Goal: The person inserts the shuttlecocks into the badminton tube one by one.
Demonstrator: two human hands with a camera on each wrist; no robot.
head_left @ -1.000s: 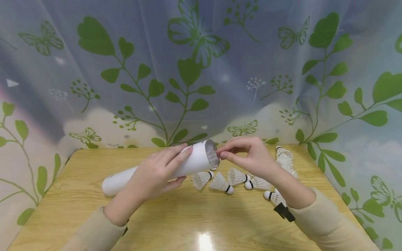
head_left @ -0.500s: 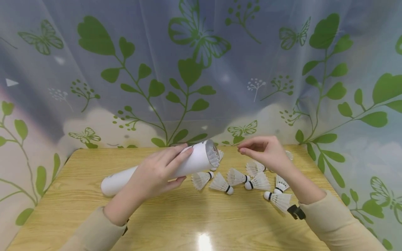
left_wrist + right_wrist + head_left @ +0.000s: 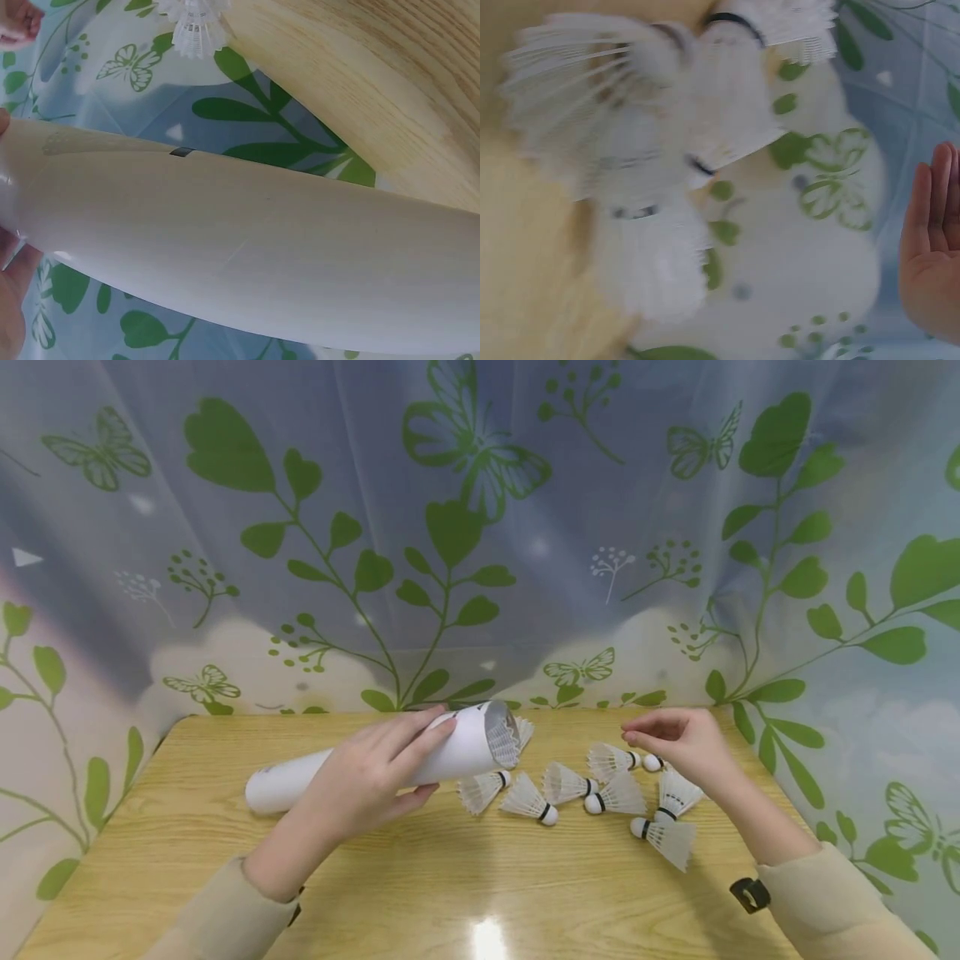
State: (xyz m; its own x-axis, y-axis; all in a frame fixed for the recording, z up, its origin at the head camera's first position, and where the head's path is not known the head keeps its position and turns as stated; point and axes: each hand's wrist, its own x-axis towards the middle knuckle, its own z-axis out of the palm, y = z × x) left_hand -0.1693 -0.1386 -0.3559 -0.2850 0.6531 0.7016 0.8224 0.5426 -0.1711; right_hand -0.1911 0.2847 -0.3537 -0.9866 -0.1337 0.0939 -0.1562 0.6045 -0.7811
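Observation:
My left hand (image 3: 367,777) grips a white shuttlecock tube (image 3: 457,750) from above, its mouth tilted up to the right. Feather skirts of a shuttlecock (image 3: 502,739) show just inside that mouth. Along the left wrist view the long tube (image 3: 247,247) runs across, with part of the left hand (image 3: 11,307) at its left end. My right hand (image 3: 686,747) hovers right of the tube over loose shuttlecocks, holding nothing, thumb and fingers near each other. The right wrist view has the right hand (image 3: 934,255) at its edge, fingers extended, beside blurred shuttlecocks (image 3: 577,97).
Several white feather shuttlecocks lie on the wooden table (image 3: 420,893), among them one below the tube mouth (image 3: 483,790), one mid-group (image 3: 525,795) and one nearest the front right (image 3: 670,841). A curtain (image 3: 337,568) with green leaves hangs behind the table.
My right hand has drawn away from the tube mouth, moving right over the loose shuttlecocks. The left hand keeps its grip; the tube's mouth end has dipped slightly.

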